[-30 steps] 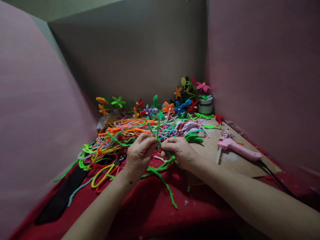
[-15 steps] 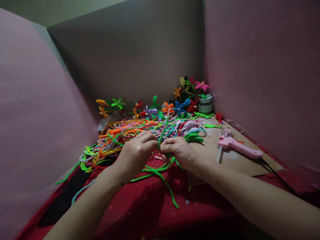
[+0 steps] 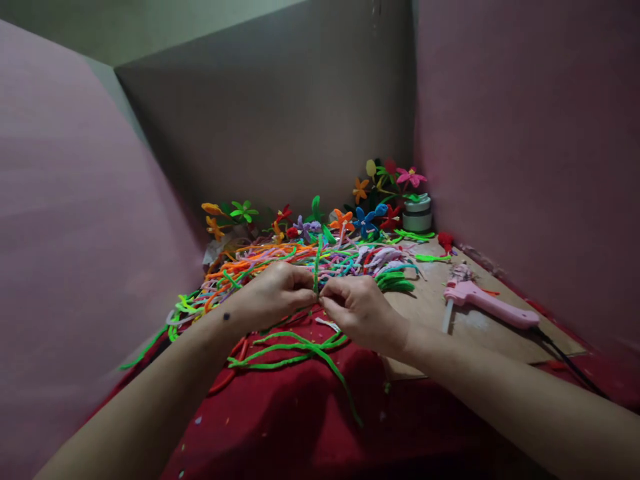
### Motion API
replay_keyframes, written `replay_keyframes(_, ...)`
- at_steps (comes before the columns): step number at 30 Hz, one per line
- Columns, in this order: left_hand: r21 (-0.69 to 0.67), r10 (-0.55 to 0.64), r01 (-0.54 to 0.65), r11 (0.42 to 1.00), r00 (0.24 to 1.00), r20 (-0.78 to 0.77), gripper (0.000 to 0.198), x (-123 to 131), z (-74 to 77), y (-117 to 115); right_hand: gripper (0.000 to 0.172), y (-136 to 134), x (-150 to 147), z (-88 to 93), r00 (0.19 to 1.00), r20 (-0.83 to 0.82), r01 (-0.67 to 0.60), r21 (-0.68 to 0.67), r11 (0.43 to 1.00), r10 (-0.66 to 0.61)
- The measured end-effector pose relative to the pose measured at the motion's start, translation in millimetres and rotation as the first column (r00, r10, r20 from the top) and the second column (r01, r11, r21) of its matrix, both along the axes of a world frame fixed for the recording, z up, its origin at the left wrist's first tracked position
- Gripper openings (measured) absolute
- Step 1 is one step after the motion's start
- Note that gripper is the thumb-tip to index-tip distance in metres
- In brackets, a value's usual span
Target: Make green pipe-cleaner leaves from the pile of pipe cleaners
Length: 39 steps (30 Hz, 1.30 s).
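Observation:
Between my two hands a green pipe cleaner [image 3: 317, 257] stands upright, its top end rising above my fingers. My left hand [image 3: 283, 290] pinches it from the left with thumb and forefinger. From the other side my right hand [image 3: 357, 307] is closed on its lower part, fingertips meeting those of the left. Just where the fingers touch, the lower end is hidden. Below the hands, several loose green pipe cleaners [image 3: 300, 347] lie crossed on the red cloth [image 3: 320, 413]. Behind them spreads a heap of many-coloured pipe cleaners [image 3: 270, 257].
Pipe-cleaner flowers [image 3: 365, 220] stand along the back. A pink glue gun [image 3: 490, 303] rests on a board [image 3: 430, 353] at the right, its black cord trailing off. A grey-green round container [image 3: 417, 213] sits in the back corner. Pink panels [image 3: 525, 167] and a grey back wall [image 3: 280, 120] enclose the table.
The green pipe cleaner has gone from leaning right to nearly upright. My left hand has turned, its thumb now showing. The whole view has shifted slightly.

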<state>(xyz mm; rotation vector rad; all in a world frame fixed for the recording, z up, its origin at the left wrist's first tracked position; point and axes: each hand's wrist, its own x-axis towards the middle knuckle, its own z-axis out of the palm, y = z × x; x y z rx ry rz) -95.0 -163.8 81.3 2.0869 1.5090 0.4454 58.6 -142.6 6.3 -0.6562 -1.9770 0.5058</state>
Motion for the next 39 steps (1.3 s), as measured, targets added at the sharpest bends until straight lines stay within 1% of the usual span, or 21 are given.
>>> replay_keyframes(1,-0.142,0.064,-0.046,0.989,0.990,0.127,0.016,-2,-0.6,2,0.016,0,0,-0.4,0.999,0.021,0.039,0.149,0.988,-0.043)
replay_keyframes(3,-0.355,0.205,-0.073,0.932,0.913,0.351,0.017,-7,-4.8,6,0.019,-1,0,-0.8,0.994,0.039,0.081,0.387,0.919,-0.105)
replay_keyframes(5,-0.500,0.299,-0.014,0.866,0.816,0.495,0.018,-11,-11.1,8,0.023,-1,0,-0.5,0.989,0.039,0.104,0.509,0.855,-0.143)
replay_keyframes(7,-0.597,0.359,0.064,0.800,0.746,0.561,0.020,-12,-16.0,9,0.024,-2,0,1.0,0.993,0.017,0.094,0.513,0.853,-0.120)
replay_keyframes(9,-0.615,0.388,0.085,0.784,0.707,0.591,0.020,-12,-17.7,7,0.020,-3,1,4.0,0.999,-0.034,0.052,0.374,0.926,-0.043)
replay_keyframes(11,-0.533,0.358,0.037,0.846,0.700,0.618,0.018,-10,-16.3,3,0.017,-5,1,8.5,0.990,-0.127,-0.056,0.076,0.996,0.065)
replay_keyframes(12,-0.453,0.328,-0.009,0.891,0.704,0.630,0.017,-9,-15.1,0,0.016,-5,2,10.9,0.974,-0.194,-0.138,-0.105,0.985,0.116)
replay_keyframes(14,-0.227,0.238,-0.114,0.967,0.723,0.648,0.014,-7,-12.7,-6,0.017,-3,2,14.8,0.917,-0.353,-0.326,-0.397,0.858,0.185)
replay_keyframes(15,-0.103,0.181,-0.150,0.983,0.742,0.646,0.013,-5,-11.8,-9,0.018,-2,3,15.7,0.879,-0.430,-0.415,-0.474,0.777,0.207)
replay_keyframes(18,0.221,-0.016,-0.135,0.966,0.821,0.571,0.014,2,-10.4,-15,0.017,5,4,14.6,0.772,-0.583,-0.598,-0.529,0.603,0.254)
replay_keyframes(20,0.296,-0.071,-0.093,0.951,0.864,0.498,0.007,7,-10.3,-16,0.016,7,6,12.8,0.735,-0.618,-0.652,-0.533,0.540,0.278)
replay_keyframes(21,0.292,-0.060,-0.093,0.952,0.878,0.475,0.010,9,-10.4,-16,0.016,8,7,12.4,0.737,-0.615,-0.652,-0.541,0.531,0.280)
replay_keyframes(23,0.183,0.021,-0.120,0.976,0.882,0.471,0.016,10,-11.4,-14,0.016,6,9,12.8,0.781,-0.568,-0.598,-0.559,0.575,0.261)
replay_keyframes(24,0.087,0.068,-0.127,0.988,0.869,0.491,0.018,10,-12.4,-11,0.016,4,10,13.5,0.818,-0.518,-0.545,-0.556,0.628,0.251)
replay_keyframes(26,-0.149,0.148,-0.075,0.986,0.803,0.577,0.022,10,-15.9,-6,0.016,-1,12,14.3,0.903,-0.375,-0.380,-0.472,0.795,0.209)
replay_keyframes(28,-0.331,0.203,0.038,0.943,0.722,0.661,0.023,9,-21.0,0,0.016,-6,12,13.4,0.965,-0.236,-0.173,-0.251,0.952,0.113)
replay_keyframes(30,-0.354,0.209,0.080,0.932,0.677,0.705,0.024,10,-26.4,4,0.016,-7,12,10.9,0.985,-0.174,-0.013,-0.052,0.999,0.004)
replay_keyframes(32,-0.267,0.176,0.025,0.963,0.691,0.701,0.023,11,-30.3,5,0.016,-6,11,8.8,0.985,-0.171,-0.001,-0.063,0.998,-0.010)
replay_keyframes(34,-0.149,0.135,-0.048,0.988,0.739,0.660,0.022,12,-32.0,4,0.016,-2,10,8.6,0.971,-0.226,-0.134,-0.267,0.954,0.073)
replay_keyframes(37,0.003,0.093,-0.114,0.993,0.815,0.572,0.023,12,-32.3,1,0.014,5,12,10.7,0.903,-0.391,-0.386,-0.551,0.739,0.180)
replay_keyframes(39,0.102,0.088,-0.160,0.982,0.860,0.503,0.022,11,-33.4,0,0.014,7,12,11.4,0.874,-0.456,-0.452,-0.636,0.626,0.168)
